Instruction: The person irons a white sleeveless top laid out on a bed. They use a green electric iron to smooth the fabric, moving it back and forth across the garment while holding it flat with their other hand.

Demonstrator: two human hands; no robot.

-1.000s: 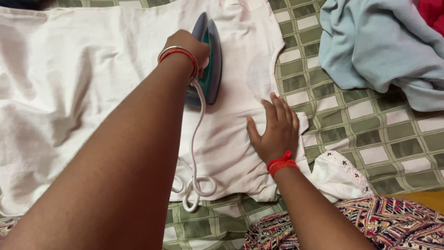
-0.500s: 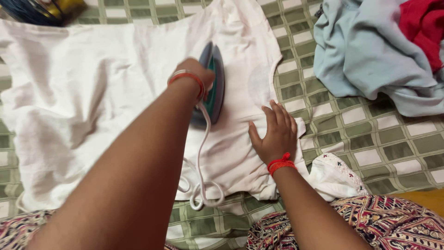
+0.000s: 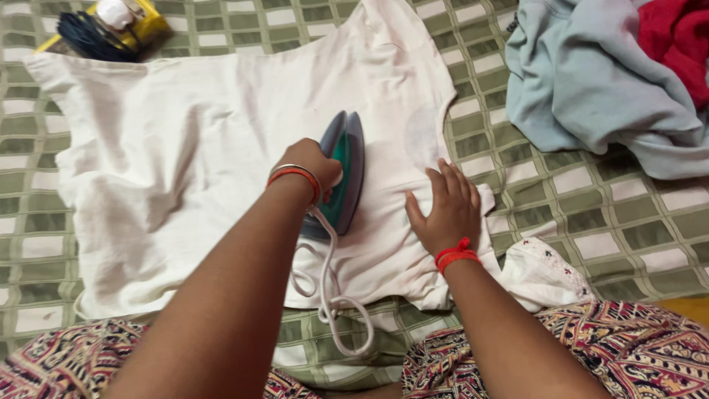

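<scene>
Gripping the handle of a teal, wedge-shaped iron (image 3: 341, 174), the left hand (image 3: 314, 166) rests it on soft, creased white cloth (image 3: 185, 148) over a checked green sheet (image 3: 591, 214). The right hand (image 3: 445, 210) lies open, flat on the cloth.

We see the left hand (image 3: 314, 166) gripping a teal iron (image 3: 343, 174) on a white garment (image 3: 185, 148) (right hand (image 3: 443, 210) pressing it flat).

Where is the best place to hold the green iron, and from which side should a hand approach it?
Grip the green iron by its top handle, from above and the cord end, as the left hand does. Its soleplate faces down on the white garment, so only the handle looks safe.
</scene>
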